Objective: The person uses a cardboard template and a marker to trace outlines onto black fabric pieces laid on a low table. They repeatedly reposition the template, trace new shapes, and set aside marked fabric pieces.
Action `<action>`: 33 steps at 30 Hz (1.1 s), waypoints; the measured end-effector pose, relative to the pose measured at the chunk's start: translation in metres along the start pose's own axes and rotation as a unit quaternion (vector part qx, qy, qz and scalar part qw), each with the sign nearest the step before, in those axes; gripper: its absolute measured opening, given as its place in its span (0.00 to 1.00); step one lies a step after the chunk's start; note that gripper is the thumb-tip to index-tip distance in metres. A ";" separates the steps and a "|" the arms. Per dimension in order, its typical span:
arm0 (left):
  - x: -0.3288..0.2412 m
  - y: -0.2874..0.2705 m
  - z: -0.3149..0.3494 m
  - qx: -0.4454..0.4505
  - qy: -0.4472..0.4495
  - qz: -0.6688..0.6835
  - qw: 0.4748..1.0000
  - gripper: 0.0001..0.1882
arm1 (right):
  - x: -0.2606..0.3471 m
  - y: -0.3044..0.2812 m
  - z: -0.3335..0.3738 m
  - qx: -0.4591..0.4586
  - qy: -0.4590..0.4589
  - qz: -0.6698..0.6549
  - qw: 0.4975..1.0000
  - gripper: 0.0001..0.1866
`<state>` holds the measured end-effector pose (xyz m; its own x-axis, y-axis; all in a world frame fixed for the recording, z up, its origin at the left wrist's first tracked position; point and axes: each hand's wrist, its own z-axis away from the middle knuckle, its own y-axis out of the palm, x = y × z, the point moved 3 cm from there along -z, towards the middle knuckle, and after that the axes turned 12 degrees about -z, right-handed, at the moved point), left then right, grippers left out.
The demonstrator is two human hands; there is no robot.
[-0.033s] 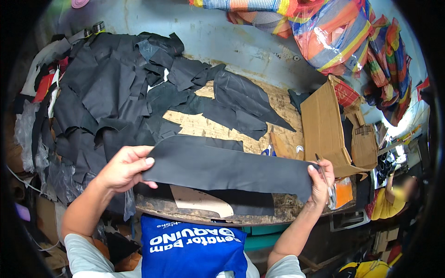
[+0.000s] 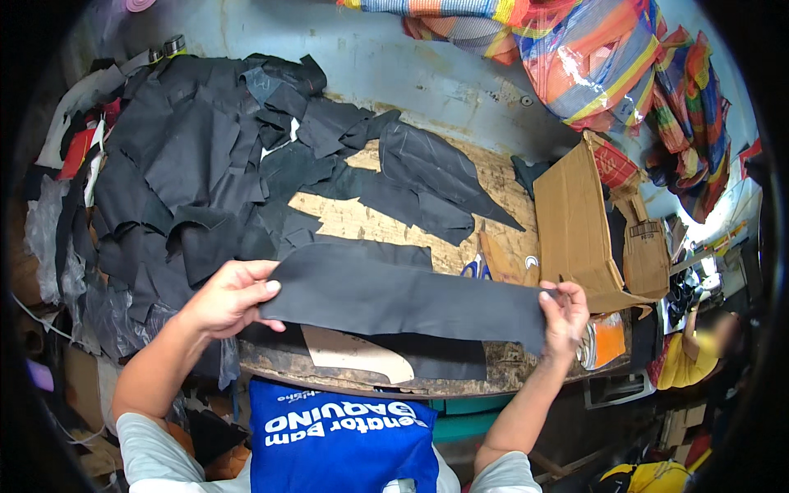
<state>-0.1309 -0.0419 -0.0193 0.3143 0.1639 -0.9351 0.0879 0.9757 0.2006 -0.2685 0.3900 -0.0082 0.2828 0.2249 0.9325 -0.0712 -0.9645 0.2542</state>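
A long strip of black leather point(image 2: 403, 300) is stretched between my two hands above the table's near edge. My left hand point(image 2: 237, 297) pinches its rounded left end, thumb on top. At the other end my right hand point(image 2: 564, 316) grips the strip between thumb and fingers. A thin dark tip, perhaps of a pen-like tool, shows at the right fingers; the rest is hidden. Beneath the strip lie a pale curved pattern piece point(image 2: 353, 358) and another black piece point(image 2: 448, 357). Blue-handled scissors point(image 2: 474, 267) rest just beyond it, partly covered.
Black leather pieces point(image 2: 177, 156) pile up on the left of the worn wooden table point(image 2: 333, 215). A cardboard box point(image 2: 575, 222) stands at the right. Colourful woven bags point(image 2: 579, 70) hang on the wall. A person in yellow point(image 2: 689, 361) is off to the far right.
The strip's right end has shifted slightly left with my right hand, and the left end slightly right. The pen-like tool beside my right fingers now shows less.
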 end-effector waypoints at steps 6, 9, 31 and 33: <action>0.083 -0.020 -0.038 -0.143 -0.045 -0.150 0.977 0.24 | -0.054 0.067 0.094 0.261 -0.030 0.298 0.918 0.18; 0.095 -0.026 -0.034 -0.184 0.016 -0.215 0.959 0.26 | -0.076 0.101 0.137 0.381 -0.100 0.375 0.839 0.23; 0.097 0.107 -0.013 -0.123 0.252 -0.655 0.702 0.31 | -0.094 0.146 0.086 0.497 -0.268 0.236 0.791 0.10; 0.112 0.107 -0.023 -0.065 0.176 -0.683 0.706 0.42 | -0.101 0.136 0.088 0.470 -0.214 0.228 0.825 0.11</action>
<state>-0.1077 0.0840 -0.1093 -0.2362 -0.9390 -0.2501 -0.0117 0.2601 -0.9655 -0.2230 0.2241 -0.0905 0.7582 -0.0666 0.6486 0.4534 -0.6611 -0.5979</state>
